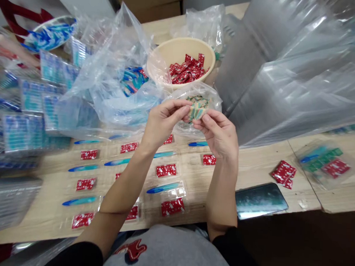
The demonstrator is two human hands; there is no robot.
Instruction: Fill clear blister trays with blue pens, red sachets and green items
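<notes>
My left hand [164,121] and my right hand [220,132] are raised over the table, both closed in a pinch. Between their fingertips they hold a small pale strip with green and blue patches [198,112]. Just behind it lies an open clear bag [215,101] of similar patterned pieces [197,99], partly covered by my hands. Below and around my forearms are rows of clear plastic trays [180,185]. Many carry a blue-and-teal pen-shaped item [163,188] and a red printed packet [173,207]; my forearms hide some of them.
Behind my hands stands a cream basin [180,42] of red packets. Large clear bags [109,95] and stacked filled packs [23,133] crowd the left. A tall plastic-wrapped stack [284,86] rises at right. A phone [261,201], loose red packets [283,172] and a filled pack [324,163] lie nearer.
</notes>
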